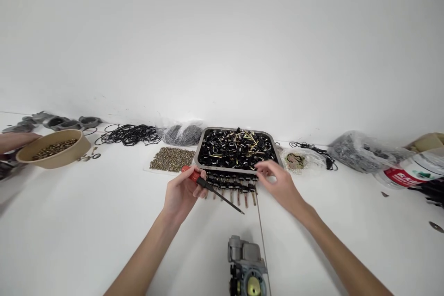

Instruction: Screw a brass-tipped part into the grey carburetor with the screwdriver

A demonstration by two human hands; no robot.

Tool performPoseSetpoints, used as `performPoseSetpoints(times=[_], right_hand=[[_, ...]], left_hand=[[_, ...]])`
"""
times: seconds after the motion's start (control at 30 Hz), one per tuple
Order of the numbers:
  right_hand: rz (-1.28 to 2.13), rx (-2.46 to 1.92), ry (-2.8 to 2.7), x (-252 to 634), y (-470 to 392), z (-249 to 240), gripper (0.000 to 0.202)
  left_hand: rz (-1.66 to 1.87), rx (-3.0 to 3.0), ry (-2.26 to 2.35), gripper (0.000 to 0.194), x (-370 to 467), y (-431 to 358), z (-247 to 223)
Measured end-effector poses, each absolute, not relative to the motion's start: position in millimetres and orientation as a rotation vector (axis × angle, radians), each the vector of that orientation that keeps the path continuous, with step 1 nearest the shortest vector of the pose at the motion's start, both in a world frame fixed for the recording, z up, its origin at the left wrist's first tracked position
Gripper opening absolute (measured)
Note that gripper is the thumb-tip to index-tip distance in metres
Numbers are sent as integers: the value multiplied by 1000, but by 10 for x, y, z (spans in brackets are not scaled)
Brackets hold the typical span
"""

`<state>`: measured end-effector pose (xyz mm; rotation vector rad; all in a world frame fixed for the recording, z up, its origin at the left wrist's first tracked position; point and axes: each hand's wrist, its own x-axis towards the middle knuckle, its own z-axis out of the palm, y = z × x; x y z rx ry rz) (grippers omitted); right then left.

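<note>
My left hand [183, 192] is closed round the red handle of a screwdriver [224, 198], its dark shaft slanting down to the right. At the front right corner of a metal tray [196, 159], my right hand [277, 185] has its fingers curled towards the thumb; whatever may be between the fingertips is too small to make out. Small black parts with brass-coloured stems [239, 148] fill the tray. Similar parts stand in rows [234, 182] just in front of it. Nearest to me lies a grey metal carburetor [246, 259], cut off by the lower edge.
Small brass screws [172, 159] lie left of the tray, beside black rubber rings [130, 134]. Further left, another person's hand [21, 141] is at a tan bowl [78, 150] of brass pieces. Bagged parts [360, 150] and a white-and-red container [412, 173] stand right.
</note>
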<state>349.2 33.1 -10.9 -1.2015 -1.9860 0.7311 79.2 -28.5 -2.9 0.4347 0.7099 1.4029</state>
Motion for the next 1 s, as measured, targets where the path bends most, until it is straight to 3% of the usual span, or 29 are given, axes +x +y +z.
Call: performPoseSetpoints(times=[0.13, 0.3, 0.53, 1.0], right_hand=[[364, -1162, -2065, 3221, 855, 151, 24], [347, -1150, -2200, 2937, 1170, 81, 43], [444, -1130, -2211, 3077, 1290, -35, 19], [516, -1090, -2109, 3293, 1367, 36, 13]], left_hand=[[1407, 447, 697, 14, 800, -280, -39], [1420, 449, 687, 15, 801, -279, -62], [1414, 446, 707, 14, 791, -272, -68], [1418, 438, 706, 13, 790, -282, -41]])
